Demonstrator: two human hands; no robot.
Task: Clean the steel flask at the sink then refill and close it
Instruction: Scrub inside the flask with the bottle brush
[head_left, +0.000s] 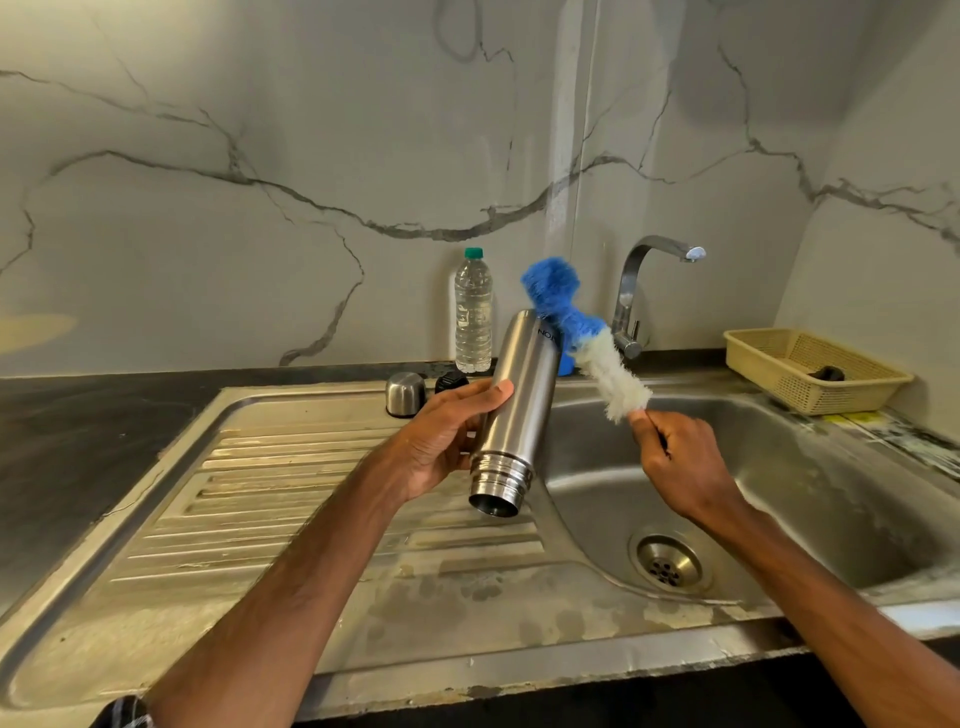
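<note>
My left hand (447, 441) grips the steel flask (519, 405) around its body, holding it tilted over the edge of the sink basin (810, 499), open mouth pointing down toward me. My right hand (675, 462) pinches the handle of a bottle brush (576, 327) with white and blue bristles; the brush points up and away, outside the flask, its blue tip behind the flask's base. The flask's steel cup lid (405, 394) and black stopper (450, 382) stand on the sink's back ledge.
A plastic water bottle (473, 312) with a green cap stands by the wall. The tap (644, 291) is at the back of the basin, no water running. A beige basket (810, 369) sits at right. The drainboard (291, 499) lies left; the drain (669, 564) is below my right arm.
</note>
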